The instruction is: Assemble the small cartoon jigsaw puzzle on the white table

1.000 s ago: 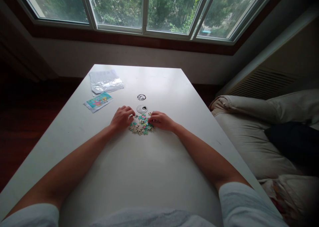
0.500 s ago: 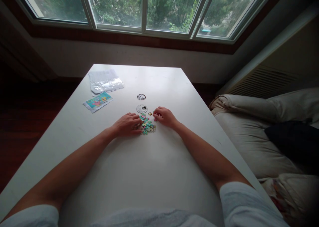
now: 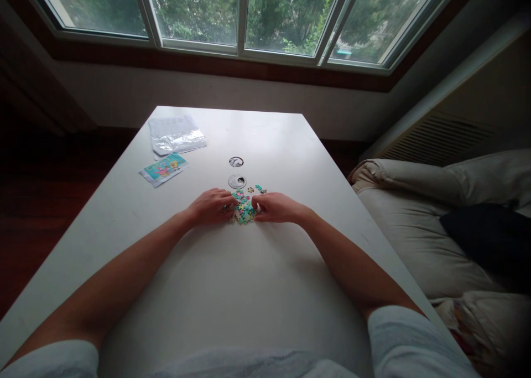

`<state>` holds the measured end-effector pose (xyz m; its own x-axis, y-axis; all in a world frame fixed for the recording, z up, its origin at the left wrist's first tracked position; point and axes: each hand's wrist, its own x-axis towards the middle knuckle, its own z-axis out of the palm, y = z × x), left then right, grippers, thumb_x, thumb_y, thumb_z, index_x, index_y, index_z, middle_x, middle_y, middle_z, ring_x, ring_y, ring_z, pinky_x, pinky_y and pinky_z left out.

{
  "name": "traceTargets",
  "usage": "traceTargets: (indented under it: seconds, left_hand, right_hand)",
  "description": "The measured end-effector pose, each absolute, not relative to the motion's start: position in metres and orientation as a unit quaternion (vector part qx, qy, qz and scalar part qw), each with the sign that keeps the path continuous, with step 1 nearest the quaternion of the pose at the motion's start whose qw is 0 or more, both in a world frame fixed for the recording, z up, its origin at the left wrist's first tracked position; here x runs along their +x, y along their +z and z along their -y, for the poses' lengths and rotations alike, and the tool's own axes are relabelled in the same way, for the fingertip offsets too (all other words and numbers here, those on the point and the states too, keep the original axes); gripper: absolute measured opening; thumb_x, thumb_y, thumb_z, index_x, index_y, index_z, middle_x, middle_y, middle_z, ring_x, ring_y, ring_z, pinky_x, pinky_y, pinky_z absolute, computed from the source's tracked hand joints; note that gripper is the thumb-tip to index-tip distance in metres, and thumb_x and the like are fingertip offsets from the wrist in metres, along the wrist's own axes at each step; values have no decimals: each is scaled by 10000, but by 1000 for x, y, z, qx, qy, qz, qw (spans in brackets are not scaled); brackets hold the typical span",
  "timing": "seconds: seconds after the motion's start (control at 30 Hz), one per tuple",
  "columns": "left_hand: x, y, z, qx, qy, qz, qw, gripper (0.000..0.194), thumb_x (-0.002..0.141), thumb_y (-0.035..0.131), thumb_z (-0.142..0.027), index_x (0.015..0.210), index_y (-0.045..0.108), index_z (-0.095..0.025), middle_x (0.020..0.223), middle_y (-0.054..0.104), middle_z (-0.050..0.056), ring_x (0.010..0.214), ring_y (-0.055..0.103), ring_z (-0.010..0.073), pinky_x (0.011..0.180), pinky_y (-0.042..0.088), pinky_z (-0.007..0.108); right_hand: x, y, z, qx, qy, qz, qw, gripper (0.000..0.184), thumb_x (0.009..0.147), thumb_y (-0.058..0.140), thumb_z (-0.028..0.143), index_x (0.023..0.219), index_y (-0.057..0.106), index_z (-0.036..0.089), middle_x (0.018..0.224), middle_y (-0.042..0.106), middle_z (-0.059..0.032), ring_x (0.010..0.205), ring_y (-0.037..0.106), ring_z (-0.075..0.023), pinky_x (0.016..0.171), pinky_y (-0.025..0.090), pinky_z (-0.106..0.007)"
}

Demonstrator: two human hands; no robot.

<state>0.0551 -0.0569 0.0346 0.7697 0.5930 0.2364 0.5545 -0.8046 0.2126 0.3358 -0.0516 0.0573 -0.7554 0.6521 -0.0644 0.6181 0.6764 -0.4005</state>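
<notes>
A small heap of colourful jigsaw puzzle pieces (image 3: 244,207) lies on the white table (image 3: 232,289) between my two hands. My left hand (image 3: 211,206) rests against the heap's left side, its fingers bent and apart from the thumb. On the opposite side, my right hand (image 3: 276,207) curves inward at the heap's right edge, with a gap between thumb and forefinger. Whether a fingertip touches a single piece is too small to make out. Several loose pieces (image 3: 259,188) sit just beyond my right hand.
Past the heap are two round grey-and-white marks (image 3: 237,181) on the tabletop. A picture card (image 3: 164,169) and a clear plastic bag with paper (image 3: 177,134) lie at the back left. A pale couch (image 3: 398,223) stands right of the table, a window (image 3: 199,13) ahead.
My right hand has come down from the loose pieces to the heap's right edge, uncovering teal pieces behind it. My left hand has stayed at the left side, shifting slightly.
</notes>
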Motion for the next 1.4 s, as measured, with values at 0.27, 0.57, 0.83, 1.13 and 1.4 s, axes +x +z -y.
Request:
traceTargets:
  seconds: [0.27,0.57,0.83,1.13,1.4]
  left_hand:
    - [54,31,55,931,161,-318,74,217,960,506,-268,1092,677,-258,940,700,41,879,650,196,844,461,315]
    - [53,29,53,914,193,-335,123,245,954,502,-230,1093,701,-258,959,720,33,830,646,168,787,465,286]
    - [53,26,50,880,255,-381,127,253,951,513,-238,1114,707,-246,951,734,21,758,627,148,803,476,299]
    - [36,18,33,815,289,-497,77,205,927,557,-249,1020,740,-244,952,738,38,910,629,218,892,470,386]
    - [25,10,26,771,274,-573,48,224,927,567,-287,1027,765,-253,1039,710,72,1021,587,266,953,458,437]
  right_hand:
    - [340,57,44,-319,272,906,66,79,850,661,205,918,702,209,694,616,42,625,509,-99,602,318,-221]
    - [344,46,35,-350,281,876,176,126,868,617,199,915,734,188,694,635,30,611,500,-94,623,359,-217]
    - [336,21,32,-446,71,863,226,140,944,583,206,930,722,206,881,692,-48,789,572,-160,722,383,-263]
    - [336,19,33,-419,73,878,219,142,977,596,275,938,717,213,885,679,-54,857,571,-185,764,406,-292]
    - [323,25,46,-287,113,923,231,288,1005,570,370,1237,691,250,1295,670,-104,1209,565,-252,1037,456,-412]
